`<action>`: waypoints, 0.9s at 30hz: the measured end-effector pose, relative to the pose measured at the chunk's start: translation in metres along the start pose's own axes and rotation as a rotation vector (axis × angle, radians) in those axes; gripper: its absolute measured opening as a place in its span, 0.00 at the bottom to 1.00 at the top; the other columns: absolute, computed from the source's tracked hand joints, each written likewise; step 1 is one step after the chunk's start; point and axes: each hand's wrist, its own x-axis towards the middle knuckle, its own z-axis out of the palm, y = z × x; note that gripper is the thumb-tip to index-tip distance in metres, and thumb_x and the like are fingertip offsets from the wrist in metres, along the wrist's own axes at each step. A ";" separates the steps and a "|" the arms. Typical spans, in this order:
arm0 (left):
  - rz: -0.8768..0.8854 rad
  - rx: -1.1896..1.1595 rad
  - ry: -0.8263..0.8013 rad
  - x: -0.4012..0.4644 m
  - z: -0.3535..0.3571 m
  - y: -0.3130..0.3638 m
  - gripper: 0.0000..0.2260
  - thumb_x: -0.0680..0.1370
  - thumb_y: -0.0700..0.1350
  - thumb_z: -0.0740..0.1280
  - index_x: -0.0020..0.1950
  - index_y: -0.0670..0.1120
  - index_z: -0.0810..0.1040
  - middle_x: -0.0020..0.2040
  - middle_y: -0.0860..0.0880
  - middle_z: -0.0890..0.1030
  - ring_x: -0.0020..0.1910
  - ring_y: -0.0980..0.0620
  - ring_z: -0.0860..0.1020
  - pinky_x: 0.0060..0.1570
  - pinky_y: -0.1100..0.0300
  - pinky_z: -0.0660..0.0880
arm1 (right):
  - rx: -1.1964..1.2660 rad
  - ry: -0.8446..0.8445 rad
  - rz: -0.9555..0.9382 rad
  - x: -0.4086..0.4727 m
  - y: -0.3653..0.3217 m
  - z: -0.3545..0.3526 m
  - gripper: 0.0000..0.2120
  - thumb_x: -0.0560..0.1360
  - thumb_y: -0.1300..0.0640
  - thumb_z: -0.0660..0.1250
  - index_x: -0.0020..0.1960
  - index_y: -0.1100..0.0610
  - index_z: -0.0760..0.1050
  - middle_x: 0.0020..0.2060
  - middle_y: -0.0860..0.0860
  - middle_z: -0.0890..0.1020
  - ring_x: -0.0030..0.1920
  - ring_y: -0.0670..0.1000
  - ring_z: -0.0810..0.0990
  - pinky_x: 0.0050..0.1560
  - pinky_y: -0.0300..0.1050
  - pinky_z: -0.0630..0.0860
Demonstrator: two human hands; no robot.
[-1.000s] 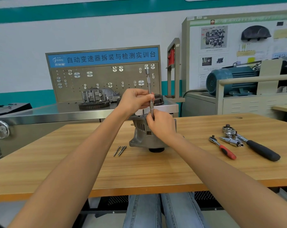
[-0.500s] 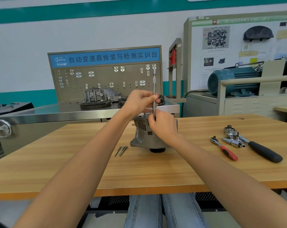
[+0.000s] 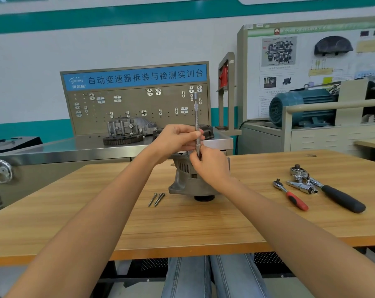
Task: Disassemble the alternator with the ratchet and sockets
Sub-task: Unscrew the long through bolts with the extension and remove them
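A grey alternator (image 3: 185, 181) stands on the wooden table (image 3: 182, 229), pulley side down. A long steel extension bar (image 3: 196, 117) rises upright from its top. My left hand (image 3: 175, 140) pinches the bar's middle between fingers and thumb. My right hand (image 3: 210, 164) grips the bar's lower end over the alternator and hides where it meets the housing. Three loose bolts (image 3: 157, 198) lie just left of the alternator.
A red-handled ratchet (image 3: 291, 195), a black-handled ratchet (image 3: 333, 193) and chrome sockets (image 3: 300, 184) lie at the right of the table. A steel bench with a pegboard (image 3: 137, 104) and gearbox parts (image 3: 128, 130) stands behind. A blue motor (image 3: 300, 106) sits far right.
The extension bar has swung from a slight left tilt to upright. Both hands keep their hold on it. The view has shifted slightly.
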 end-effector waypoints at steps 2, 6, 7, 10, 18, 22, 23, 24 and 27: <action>0.005 0.010 0.038 0.001 0.001 0.002 0.03 0.77 0.40 0.69 0.48 0.45 0.82 0.42 0.50 0.86 0.43 0.54 0.84 0.44 0.64 0.80 | 0.031 0.013 0.025 0.001 0.002 0.002 0.13 0.78 0.52 0.59 0.35 0.54 0.69 0.29 0.49 0.74 0.32 0.50 0.75 0.32 0.44 0.68; 0.013 0.045 0.093 0.003 0.004 0.002 0.02 0.75 0.42 0.71 0.43 0.45 0.81 0.36 0.52 0.84 0.37 0.56 0.82 0.44 0.62 0.80 | 0.055 0.073 0.061 0.000 0.006 0.006 0.12 0.77 0.49 0.61 0.38 0.53 0.68 0.28 0.45 0.71 0.30 0.43 0.70 0.29 0.38 0.62; 0.016 0.060 0.110 0.003 0.005 0.001 0.03 0.74 0.42 0.72 0.42 0.45 0.80 0.35 0.52 0.83 0.36 0.57 0.81 0.42 0.62 0.80 | 0.048 0.077 0.048 0.000 0.007 0.007 0.12 0.78 0.48 0.61 0.40 0.53 0.69 0.28 0.45 0.71 0.30 0.44 0.71 0.29 0.38 0.63; 0.039 0.086 0.150 0.004 0.009 -0.001 0.07 0.74 0.43 0.73 0.40 0.45 0.76 0.34 0.50 0.80 0.32 0.59 0.79 0.35 0.65 0.77 | 0.007 0.063 -0.015 -0.001 0.008 0.007 0.14 0.81 0.48 0.57 0.41 0.54 0.71 0.29 0.46 0.72 0.32 0.47 0.73 0.32 0.41 0.67; 0.053 -0.011 0.062 0.000 0.009 -0.011 0.06 0.80 0.44 0.64 0.54 0.47 0.80 0.50 0.51 0.84 0.49 0.57 0.82 0.45 0.65 0.77 | -0.016 0.021 -0.066 0.003 0.010 0.005 0.14 0.81 0.52 0.55 0.43 0.56 0.73 0.33 0.50 0.78 0.33 0.50 0.77 0.33 0.43 0.71; 0.056 -0.020 0.036 0.000 0.007 -0.011 0.07 0.80 0.43 0.64 0.54 0.47 0.81 0.53 0.52 0.84 0.53 0.57 0.81 0.47 0.66 0.77 | -0.022 0.013 -0.073 0.004 0.012 0.006 0.13 0.81 0.52 0.55 0.41 0.54 0.72 0.31 0.49 0.76 0.33 0.49 0.77 0.33 0.43 0.72; 0.056 -0.016 0.048 0.000 0.007 -0.011 0.07 0.80 0.43 0.64 0.53 0.48 0.81 0.51 0.51 0.84 0.52 0.56 0.82 0.46 0.65 0.78 | -0.023 0.011 -0.071 0.004 0.012 0.006 0.13 0.81 0.52 0.55 0.41 0.54 0.72 0.31 0.49 0.76 0.32 0.49 0.76 0.33 0.43 0.72; 0.058 -0.014 0.063 0.001 0.007 -0.011 0.06 0.79 0.43 0.66 0.52 0.48 0.82 0.49 0.51 0.85 0.50 0.56 0.82 0.46 0.65 0.78 | -0.018 0.008 -0.068 0.004 0.013 0.007 0.13 0.81 0.51 0.55 0.40 0.54 0.71 0.30 0.48 0.75 0.32 0.48 0.76 0.33 0.43 0.72; 0.063 -0.018 0.127 0.003 0.007 -0.014 0.03 0.77 0.43 0.69 0.48 0.47 0.82 0.44 0.51 0.85 0.45 0.56 0.82 0.45 0.63 0.78 | 0.035 0.025 -0.026 0.004 0.013 0.009 0.14 0.79 0.50 0.57 0.36 0.51 0.68 0.27 0.46 0.73 0.29 0.45 0.72 0.31 0.41 0.67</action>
